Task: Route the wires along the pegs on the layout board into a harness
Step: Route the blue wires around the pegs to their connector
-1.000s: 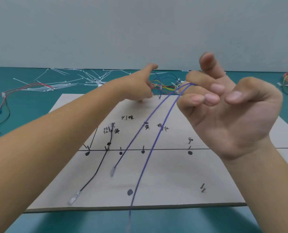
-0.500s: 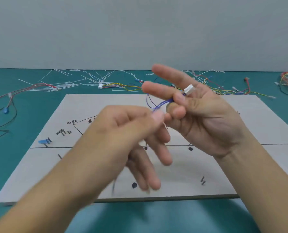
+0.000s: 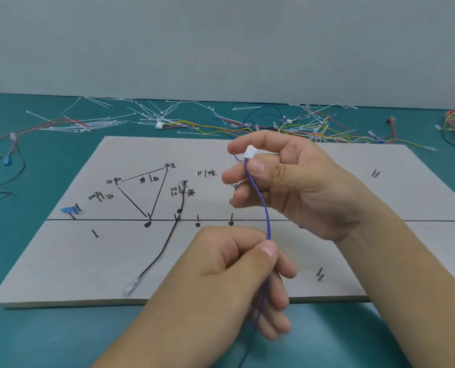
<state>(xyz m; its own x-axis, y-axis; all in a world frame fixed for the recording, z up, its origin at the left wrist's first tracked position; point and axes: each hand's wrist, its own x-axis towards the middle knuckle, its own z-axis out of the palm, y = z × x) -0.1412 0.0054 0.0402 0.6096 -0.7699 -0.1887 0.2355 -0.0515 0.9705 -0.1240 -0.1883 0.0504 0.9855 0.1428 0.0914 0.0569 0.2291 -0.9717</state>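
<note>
Pinching the white connector (image 3: pixel 249 151) between thumb and forefinger, the right hand (image 3: pixel 303 187) holds it above the layout board (image 3: pixel 75 261) — its purple wire (image 3: pixel 261 203) runs toward 6 o'clock into the pinch of the left hand (image 3: pixel 237 274). At that hand's 9 o'clock, a black wire (image 3: pixel 182 201) lies on the board.

Upright pegs (image 3: pixel 231 217) across board (image 3: pixel 62 261)
</note>
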